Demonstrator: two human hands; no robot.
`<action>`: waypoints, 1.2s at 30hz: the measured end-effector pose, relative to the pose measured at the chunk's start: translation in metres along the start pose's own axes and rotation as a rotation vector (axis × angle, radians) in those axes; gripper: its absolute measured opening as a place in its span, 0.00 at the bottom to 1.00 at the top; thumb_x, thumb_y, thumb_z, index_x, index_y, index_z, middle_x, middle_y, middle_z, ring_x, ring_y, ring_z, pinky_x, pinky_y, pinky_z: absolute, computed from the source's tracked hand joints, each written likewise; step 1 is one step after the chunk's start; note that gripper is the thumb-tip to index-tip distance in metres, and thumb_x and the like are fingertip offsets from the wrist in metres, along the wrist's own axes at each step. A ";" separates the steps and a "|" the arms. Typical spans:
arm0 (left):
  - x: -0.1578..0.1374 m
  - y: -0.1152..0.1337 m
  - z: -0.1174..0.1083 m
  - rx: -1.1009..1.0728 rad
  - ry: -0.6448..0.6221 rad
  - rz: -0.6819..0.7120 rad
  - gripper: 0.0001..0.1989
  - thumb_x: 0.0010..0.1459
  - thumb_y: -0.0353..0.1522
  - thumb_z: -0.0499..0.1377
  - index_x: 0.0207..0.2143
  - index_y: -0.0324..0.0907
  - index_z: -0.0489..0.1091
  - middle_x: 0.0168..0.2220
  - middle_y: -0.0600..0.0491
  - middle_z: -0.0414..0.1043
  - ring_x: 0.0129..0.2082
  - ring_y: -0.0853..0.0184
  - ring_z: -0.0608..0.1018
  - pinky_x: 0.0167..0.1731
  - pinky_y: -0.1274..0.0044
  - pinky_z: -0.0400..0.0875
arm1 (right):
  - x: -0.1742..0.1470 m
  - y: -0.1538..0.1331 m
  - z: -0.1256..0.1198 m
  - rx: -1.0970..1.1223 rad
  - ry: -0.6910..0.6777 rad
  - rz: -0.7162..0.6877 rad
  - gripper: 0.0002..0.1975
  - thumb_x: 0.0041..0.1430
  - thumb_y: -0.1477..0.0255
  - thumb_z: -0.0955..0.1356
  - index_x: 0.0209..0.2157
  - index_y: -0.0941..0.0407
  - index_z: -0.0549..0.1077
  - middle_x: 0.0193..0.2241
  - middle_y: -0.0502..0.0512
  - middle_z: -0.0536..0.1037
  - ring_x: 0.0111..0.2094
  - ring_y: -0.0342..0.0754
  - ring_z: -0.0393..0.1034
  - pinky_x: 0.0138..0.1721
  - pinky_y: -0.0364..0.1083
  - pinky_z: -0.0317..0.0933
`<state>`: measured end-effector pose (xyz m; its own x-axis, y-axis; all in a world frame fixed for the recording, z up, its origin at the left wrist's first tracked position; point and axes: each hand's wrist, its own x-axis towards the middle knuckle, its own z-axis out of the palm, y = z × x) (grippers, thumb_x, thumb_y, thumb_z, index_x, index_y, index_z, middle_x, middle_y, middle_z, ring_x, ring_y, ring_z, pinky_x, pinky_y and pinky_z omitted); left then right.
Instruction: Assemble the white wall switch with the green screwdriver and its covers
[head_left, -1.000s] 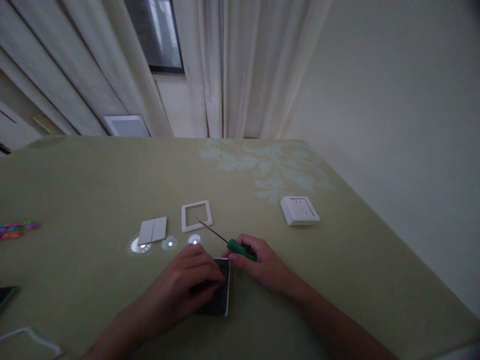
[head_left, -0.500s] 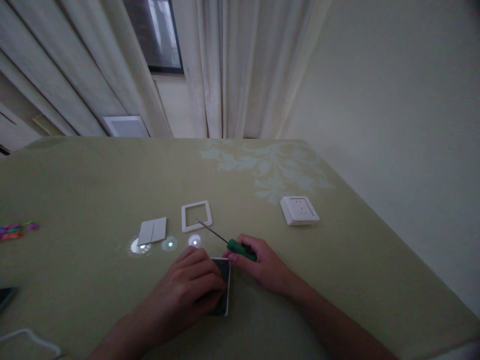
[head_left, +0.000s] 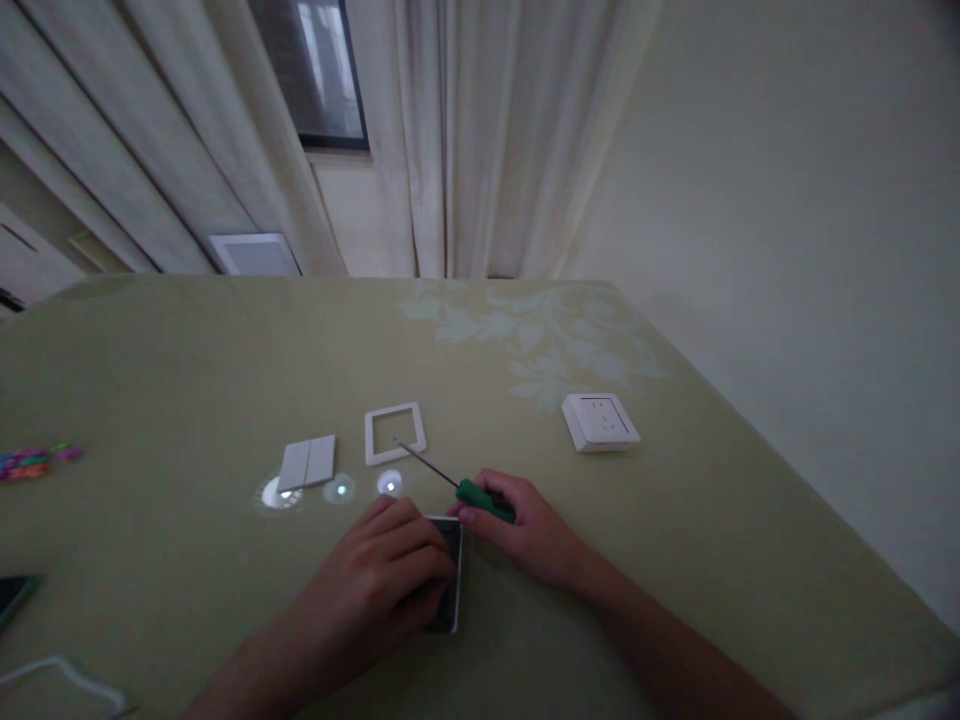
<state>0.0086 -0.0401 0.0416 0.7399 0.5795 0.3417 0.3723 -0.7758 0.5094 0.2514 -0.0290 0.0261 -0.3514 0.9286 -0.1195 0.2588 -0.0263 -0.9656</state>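
Observation:
Low in the middle of the table lies a dark rectangular switch panel with a white rim (head_left: 453, 595), partly covered by my left hand (head_left: 394, 570). The fingers of that hand are curled over the panel, and their tips are hidden. My right hand (head_left: 521, 525) is closed around the green handle of a screwdriver (head_left: 475, 496), whose shaft points up and left, away from the panel. Its thumb and fingertips are near the panel's upper right corner. Beyond the hands lie a square white frame (head_left: 378, 458) and a white two-part switch cover (head_left: 308, 463).
A white wall socket (head_left: 601, 421) rests to the right. Small colourful pieces (head_left: 30, 463) lie at the far left, with a dark flat object (head_left: 13, 598) and a white cable (head_left: 67, 668) nearer. Curtains (head_left: 495, 140) hang behind the table (head_left: 225, 350); a wall borders its right side.
Both hands stay almost where they were, with the screwdriver still in my right hand. The whole view has shifted very slightly.

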 end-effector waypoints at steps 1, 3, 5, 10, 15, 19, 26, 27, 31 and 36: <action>0.000 0.000 0.000 -0.016 -0.006 -0.016 0.11 0.69 0.21 0.60 0.42 0.46 0.73 0.39 0.56 0.79 0.38 0.61 0.73 0.46 0.67 0.61 | 0.000 0.000 0.000 -0.003 0.002 -0.002 0.26 0.65 0.45 0.72 0.34 0.56 0.75 0.30 0.48 0.71 0.35 0.48 0.64 0.37 0.47 0.56; 0.000 -0.001 0.000 -0.044 -0.014 -0.040 0.11 0.69 0.21 0.60 0.42 0.47 0.73 0.40 0.56 0.79 0.40 0.61 0.73 0.47 0.67 0.62 | 0.000 0.000 0.000 -0.004 0.007 -0.002 0.26 0.64 0.44 0.72 0.34 0.55 0.74 0.30 0.48 0.70 0.35 0.48 0.64 0.37 0.46 0.56; 0.000 -0.002 0.000 -0.064 -0.022 -0.049 0.12 0.68 0.21 0.61 0.42 0.47 0.73 0.41 0.56 0.79 0.40 0.61 0.74 0.47 0.67 0.62 | 0.000 0.000 0.000 -0.002 0.007 0.001 0.26 0.64 0.45 0.72 0.34 0.55 0.74 0.30 0.48 0.71 0.35 0.48 0.64 0.37 0.46 0.56; 0.000 -0.006 0.000 -0.125 -0.046 -0.091 0.11 0.67 0.21 0.63 0.42 0.48 0.74 0.43 0.56 0.79 0.43 0.61 0.75 0.46 0.69 0.66 | 0.000 0.001 0.000 -0.014 0.017 -0.007 0.23 0.65 0.48 0.72 0.35 0.55 0.74 0.30 0.47 0.71 0.35 0.48 0.64 0.38 0.46 0.57; 0.000 -0.008 -0.002 -0.158 -0.058 -0.108 0.11 0.67 0.22 0.65 0.41 0.49 0.75 0.45 0.55 0.79 0.45 0.61 0.76 0.48 0.69 0.67 | 0.001 0.000 0.000 -0.013 0.011 -0.009 0.25 0.65 0.46 0.72 0.34 0.55 0.74 0.30 0.48 0.71 0.35 0.48 0.64 0.38 0.46 0.57; 0.001 -0.010 -0.002 -0.162 -0.057 -0.114 0.10 0.69 0.22 0.64 0.41 0.48 0.74 0.45 0.55 0.79 0.45 0.61 0.77 0.48 0.68 0.67 | 0.001 0.000 0.000 0.010 0.004 -0.007 0.26 0.65 0.44 0.72 0.34 0.55 0.74 0.31 0.48 0.72 0.35 0.48 0.65 0.39 0.47 0.57; 0.002 -0.009 -0.003 -0.165 -0.066 -0.083 0.11 0.70 0.22 0.63 0.42 0.49 0.75 0.45 0.56 0.80 0.45 0.61 0.77 0.48 0.68 0.65 | 0.001 0.002 0.000 -0.003 0.005 -0.011 0.25 0.65 0.46 0.72 0.35 0.55 0.75 0.31 0.49 0.73 0.36 0.49 0.66 0.39 0.47 0.57; 0.002 -0.008 -0.003 -0.156 -0.061 -0.081 0.11 0.70 0.22 0.62 0.42 0.48 0.75 0.45 0.55 0.80 0.46 0.61 0.77 0.49 0.67 0.65 | 0.001 0.003 0.000 0.001 0.003 -0.011 0.24 0.65 0.46 0.72 0.35 0.55 0.75 0.31 0.49 0.73 0.36 0.49 0.66 0.39 0.47 0.57; 0.001 -0.007 -0.005 -0.119 -0.056 -0.076 0.11 0.70 0.22 0.62 0.45 0.49 0.75 0.46 0.56 0.80 0.46 0.61 0.77 0.51 0.65 0.64 | 0.001 0.003 0.001 0.014 0.004 -0.007 0.23 0.66 0.49 0.73 0.35 0.55 0.74 0.31 0.48 0.72 0.36 0.48 0.65 0.38 0.46 0.57; 0.001 -0.007 -0.005 -0.125 -0.050 -0.065 0.10 0.69 0.23 0.62 0.44 0.49 0.76 0.46 0.56 0.80 0.46 0.61 0.77 0.51 0.66 0.65 | 0.001 0.003 0.001 0.005 0.010 -0.021 0.23 0.66 0.49 0.72 0.35 0.56 0.75 0.31 0.48 0.72 0.36 0.48 0.65 0.39 0.46 0.57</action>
<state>0.0039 -0.0330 0.0426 0.7450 0.6116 0.2663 0.3497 -0.6980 0.6249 0.2511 -0.0283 0.0227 -0.3482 0.9324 -0.0966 0.2469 -0.0081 -0.9690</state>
